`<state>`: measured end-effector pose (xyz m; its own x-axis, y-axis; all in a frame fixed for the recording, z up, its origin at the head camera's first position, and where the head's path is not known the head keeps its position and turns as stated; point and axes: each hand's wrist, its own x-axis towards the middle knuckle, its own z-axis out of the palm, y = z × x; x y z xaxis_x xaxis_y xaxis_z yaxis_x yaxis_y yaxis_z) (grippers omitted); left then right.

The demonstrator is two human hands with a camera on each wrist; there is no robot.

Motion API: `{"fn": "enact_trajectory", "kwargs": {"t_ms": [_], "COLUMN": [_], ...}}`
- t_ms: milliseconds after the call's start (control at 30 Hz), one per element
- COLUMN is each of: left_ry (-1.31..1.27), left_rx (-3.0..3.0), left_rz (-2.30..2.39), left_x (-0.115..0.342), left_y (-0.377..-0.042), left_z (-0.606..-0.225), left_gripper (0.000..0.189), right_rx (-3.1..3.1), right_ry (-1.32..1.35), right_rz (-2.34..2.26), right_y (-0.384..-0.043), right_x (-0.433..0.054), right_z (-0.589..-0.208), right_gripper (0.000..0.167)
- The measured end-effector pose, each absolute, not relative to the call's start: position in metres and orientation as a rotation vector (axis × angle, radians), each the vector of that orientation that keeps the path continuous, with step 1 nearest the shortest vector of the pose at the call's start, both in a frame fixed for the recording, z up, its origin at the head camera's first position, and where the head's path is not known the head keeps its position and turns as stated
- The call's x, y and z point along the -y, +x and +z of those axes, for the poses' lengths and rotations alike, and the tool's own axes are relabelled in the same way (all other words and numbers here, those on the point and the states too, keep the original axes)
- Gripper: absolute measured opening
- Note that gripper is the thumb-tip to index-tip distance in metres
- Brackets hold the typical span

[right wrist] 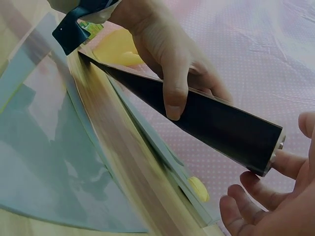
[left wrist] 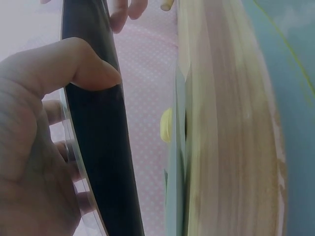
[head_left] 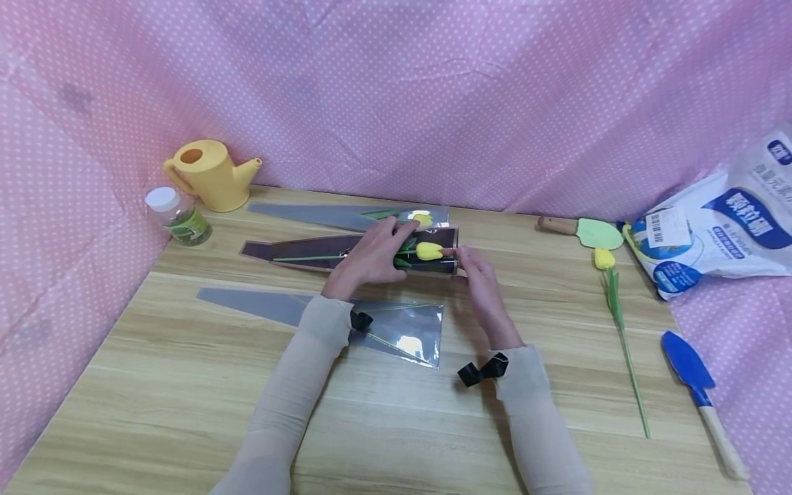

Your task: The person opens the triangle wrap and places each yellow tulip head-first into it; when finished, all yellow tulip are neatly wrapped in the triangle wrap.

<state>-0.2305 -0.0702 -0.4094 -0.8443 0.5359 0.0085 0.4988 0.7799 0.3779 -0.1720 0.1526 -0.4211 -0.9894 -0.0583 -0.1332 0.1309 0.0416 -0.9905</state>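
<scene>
My left hand (head_left: 374, 254) grips a long tapered flower sleeve (head_left: 309, 246) with a dark back, holding it just above the table. In the left wrist view, the thumb lies across the sleeve's dark side (left wrist: 101, 128), the other fingers behind it. A yellow tulip (head_left: 430, 251) lies lengthwise in the sleeve, bloom near the wide end. At that end is my right hand (head_left: 482, 282), a fingertip at the opening below the bloom. The right wrist view shows its fingers loosely bent, touching the sleeve's end (right wrist: 273, 152), the thumb standing apart.
Behind lies a clear sleeve (head_left: 309, 212) with another tulip (head_left: 423, 220); in front, a flat clear sleeve (head_left: 408, 326). A watering can (head_left: 213, 175) and jar (head_left: 185, 218) stand left. Rightward are a loose tulip (head_left: 612, 295), green trowel (head_left: 599, 234), blue trowel (head_left: 688, 361) and white bag (head_left: 730, 227).
</scene>
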Motion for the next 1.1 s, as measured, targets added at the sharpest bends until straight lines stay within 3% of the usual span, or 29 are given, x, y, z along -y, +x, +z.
{"fn": "enact_trajectory", "kwargs": {"t_ms": [333, 1100], "left_ry": [0.799, 0.680], "left_rx": [-2.863, -2.762], "left_rz": [0.510, 0.518], "left_x": [0.076, 0.079], "left_y": [-0.232, -0.233], "left_z": [-0.411, -0.420], "left_gripper": [0.097, 0.095], "right_rx": [-2.251, -2.507], "right_ry": [0.140, 0.106], "right_rz": [-2.013, -1.644], "right_y": [-0.175, -0.177], "right_x": [-0.153, -0.151], "right_z": [-0.435, -0.453], "right_gripper": [0.034, 0.021]}}
